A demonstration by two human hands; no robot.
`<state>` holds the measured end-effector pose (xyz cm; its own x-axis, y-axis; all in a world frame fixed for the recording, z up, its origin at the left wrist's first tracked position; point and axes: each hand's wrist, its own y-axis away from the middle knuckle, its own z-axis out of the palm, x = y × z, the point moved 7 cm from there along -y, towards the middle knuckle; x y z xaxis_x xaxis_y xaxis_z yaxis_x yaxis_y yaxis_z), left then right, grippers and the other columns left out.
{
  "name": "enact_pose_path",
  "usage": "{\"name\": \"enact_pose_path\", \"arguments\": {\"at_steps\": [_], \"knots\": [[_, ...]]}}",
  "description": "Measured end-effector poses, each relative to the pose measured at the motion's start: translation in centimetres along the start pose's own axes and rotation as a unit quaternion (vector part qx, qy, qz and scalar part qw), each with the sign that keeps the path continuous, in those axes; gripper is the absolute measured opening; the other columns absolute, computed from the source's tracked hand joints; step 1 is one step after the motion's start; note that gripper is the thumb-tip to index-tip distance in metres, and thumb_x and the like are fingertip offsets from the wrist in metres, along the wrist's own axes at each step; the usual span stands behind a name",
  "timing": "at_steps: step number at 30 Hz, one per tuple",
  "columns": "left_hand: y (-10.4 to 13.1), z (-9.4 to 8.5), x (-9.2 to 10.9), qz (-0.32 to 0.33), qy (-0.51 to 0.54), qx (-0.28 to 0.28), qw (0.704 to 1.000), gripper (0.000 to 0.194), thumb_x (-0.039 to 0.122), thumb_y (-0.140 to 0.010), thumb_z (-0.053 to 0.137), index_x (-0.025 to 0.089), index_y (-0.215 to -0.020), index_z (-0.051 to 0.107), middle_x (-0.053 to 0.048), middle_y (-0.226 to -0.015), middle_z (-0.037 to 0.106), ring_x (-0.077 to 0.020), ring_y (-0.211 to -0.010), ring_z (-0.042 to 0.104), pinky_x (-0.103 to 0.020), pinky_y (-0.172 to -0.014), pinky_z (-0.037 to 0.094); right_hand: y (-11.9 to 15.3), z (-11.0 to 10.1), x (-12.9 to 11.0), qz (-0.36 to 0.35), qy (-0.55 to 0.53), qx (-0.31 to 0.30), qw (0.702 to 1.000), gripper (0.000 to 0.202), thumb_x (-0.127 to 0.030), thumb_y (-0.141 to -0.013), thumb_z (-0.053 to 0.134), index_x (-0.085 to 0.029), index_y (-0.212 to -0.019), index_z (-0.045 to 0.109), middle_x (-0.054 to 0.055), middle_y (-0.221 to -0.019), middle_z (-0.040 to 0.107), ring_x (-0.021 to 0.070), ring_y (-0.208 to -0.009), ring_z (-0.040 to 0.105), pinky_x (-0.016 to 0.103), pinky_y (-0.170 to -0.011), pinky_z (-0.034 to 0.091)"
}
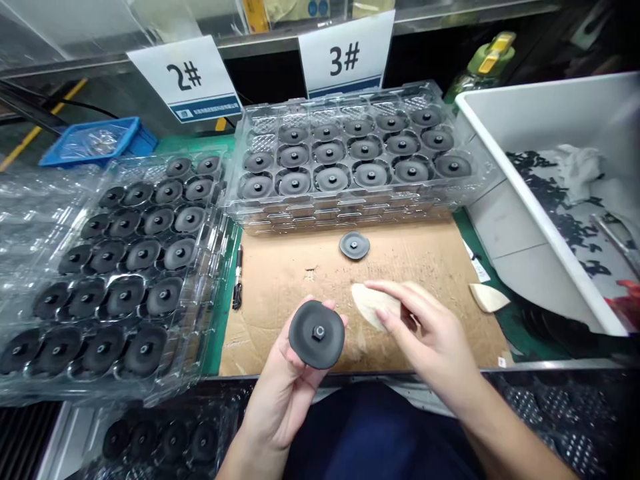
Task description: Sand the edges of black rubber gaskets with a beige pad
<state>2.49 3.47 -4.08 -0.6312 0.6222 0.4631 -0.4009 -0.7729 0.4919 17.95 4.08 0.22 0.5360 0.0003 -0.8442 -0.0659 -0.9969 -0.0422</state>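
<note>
My left hand [287, 393] holds up a round black disc [325, 347] with a small raised hub at its centre, fingers around its underside and edge. To its right, my right hand [425, 327] pinches a pale, leaf-shaped pad [373, 303] between thumb and fingers. The pad and the held disc are apart. Beyond both hands, a second black disc [354, 246] lies on the brown cardboard sheet [280, 267].
Clear trays of black discs stand at the left [197, 293] and at the back [310, 199]. A white bin [530, 207] with black parts is at the right, near another pale pad [487, 298]. A black pen [239, 267] lies on the cardboard's left edge.
</note>
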Motion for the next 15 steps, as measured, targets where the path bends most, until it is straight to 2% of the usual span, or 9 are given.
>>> {"name": "enact_pose_path", "arguments": {"at_steps": [2,4,7,8,9,12,13,15], "knots": [[0.1,-0.3,-0.3,0.007,0.007,0.001,1.0,0.037,0.029,-0.073,0.065,0.03,-0.11,0.06,0.0,-0.115,0.064,-0.0172,-0.105,0.058,-0.026,-0.09,0.046,-0.3,-0.3,-4.4,-0.099,-0.042,-0.009,0.994,0.033,-0.018,-0.087,0.046,-0.023,-0.12,0.051,0.004,-0.106,0.06,0.0147,-0.085,0.057,0.026,-0.073,0.048],[0.3,-0.9,-0.5,0.003,0.011,0.014,1.0,0.034,0.031,-0.072,0.066,0.03,-0.106,0.063,0.001,-0.111,0.066,-0.0156,-0.103,0.059,-0.022,-0.087,0.047,-0.2,0.8,-7.4,-0.166,-0.065,-0.078,0.981,0.032,-0.014,-0.088,0.043,-0.016,-0.119,0.052,0.006,-0.102,0.062,0.0151,-0.089,0.057,0.027,-0.08,0.047],[0.6,-2.0,-0.3,0.026,0.005,0.064,0.998,0.045,0.037,-0.064,0.071,0.033,-0.108,0.062,0.003,-0.111,0.066,-0.0181,-0.102,0.06,-0.024,-0.085,0.05,-0.1,3.2,-8.1,-0.146,-0.051,-0.211,0.965,0.026,-0.012,-0.088,0.042,-0.018,-0.107,0.058,0.002,-0.094,0.063,0.0125,-0.084,0.057,0.024,-0.076,0.046],[0.7,-2.2,-0.2,0.033,0.005,0.075,0.997,0.047,0.036,-0.062,0.073,0.033,-0.107,0.062,0.003,-0.109,0.067,-0.0177,-0.101,0.061,-0.023,-0.083,0.051,-0.2,3.7,-7.8,-0.13,-0.042,-0.231,0.963,0.024,-0.012,-0.088,0.042,-0.02,-0.104,0.059,0.001,-0.092,0.062,0.0118,-0.082,0.057,0.023,-0.074,0.046],[0.7,-2.1,-0.2,0.033,0.01,0.075,0.997,0.046,0.034,-0.061,0.074,0.033,-0.106,0.063,0.003,-0.107,0.068,-0.016,-0.098,0.062,-0.019,-0.079,0.052,-0.5,3.9,-7.6,-0.123,-0.034,-0.221,0.967,0.024,-0.013,-0.088,0.042,-0.02,-0.104,0.059,0.001,-0.091,0.062,0.0118,-0.08,0.057,0.023,-0.072,0.046],[0.7,-1.2,-0.9,-0.005,0.03,0.044,0.999,0.028,0.024,-0.066,0.072,0.028,-0.094,0.069,0.004,-0.098,0.071,-0.0095,-0.092,0.064,-0.008,-0.071,0.05,-1.2,3.0,-7.9,-0.151,-0.027,-0.116,0.981,0.029,-0.016,-0.089,0.04,-0.014,-0.113,0.056,0.005,-0.089,0.061,0.0147,-0.078,0.056,0.027,-0.073,0.045],[0.8,-1.1,-1.0,-0.015,0.033,0.033,0.999,0.027,0.022,-0.068,0.07,0.029,-0.094,0.069,0.004,-0.098,0.071,-0.0093,-0.093,0.064,-0.009,-0.073,0.049,-1.1,2.8,-8.1,-0.165,-0.035,-0.109,0.98,0.03,-0.016,-0.089,0.039,-0.013,-0.115,0.055,0.006,-0.091,0.061,0.0151,-0.081,0.056,0.027,-0.076,0.045],[0.9,-1.1,-0.7,-0.016,0.029,0.021,0.999,0.032,0.024,-0.069,0.069,0.032,-0.1,0.066,0.004,-0.104,0.07,-0.0117,-0.098,0.062,-0.015,-0.08,0.05,-0.3,2.8,-8.2,-0.174,-0.056,-0.167,0.969,0.027,-0.015,-0.089,0.041,-0.015,-0.112,0.056,0.004,-0.093,0.062,0.0131,-0.085,0.056,0.024,-0.078,0.044]]}}
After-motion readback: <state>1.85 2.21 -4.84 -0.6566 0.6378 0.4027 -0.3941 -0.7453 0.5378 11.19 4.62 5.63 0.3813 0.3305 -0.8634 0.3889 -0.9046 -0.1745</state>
